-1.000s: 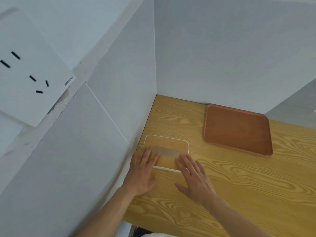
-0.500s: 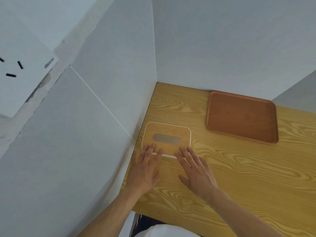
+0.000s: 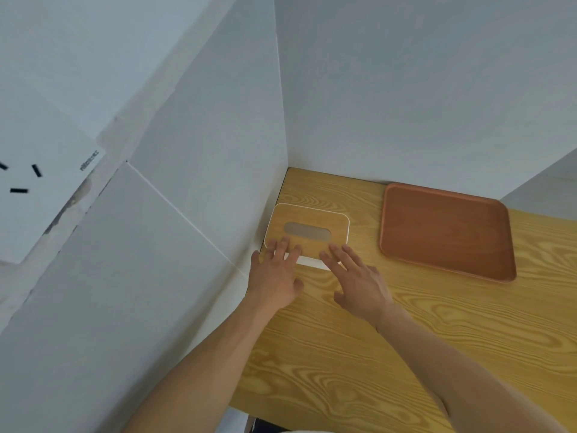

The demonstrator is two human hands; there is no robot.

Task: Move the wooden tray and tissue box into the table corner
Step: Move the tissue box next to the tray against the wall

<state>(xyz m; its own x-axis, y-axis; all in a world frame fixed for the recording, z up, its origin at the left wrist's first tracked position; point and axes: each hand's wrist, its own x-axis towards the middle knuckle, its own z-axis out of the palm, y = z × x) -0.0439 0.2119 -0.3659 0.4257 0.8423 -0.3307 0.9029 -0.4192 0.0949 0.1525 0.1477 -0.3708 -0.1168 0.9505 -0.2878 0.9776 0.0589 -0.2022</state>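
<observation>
Both flat, open hands, left hand [image 3: 274,273] and right hand [image 3: 356,282], had pushed the box [image 3: 307,232] farther toward the worktop [image 3: 406,339] corner at 12 o'clock, with the tray [image 3: 443,229] waiting at 3 o'clock.

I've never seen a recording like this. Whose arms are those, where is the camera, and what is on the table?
There is no robot here. A person wears a camera on the head, looking down at their own bare arms. The single picture shows a wooden table pushed into a corner of white walls. The left hand and right hand lie flat with fingertips on the near edge of a tissue box with a wood-look top, which stands by the left wall. Nothing is gripped; the hands seem to be pushing it. A reddish wooden tray, empty, lies to the right against the back wall.
</observation>
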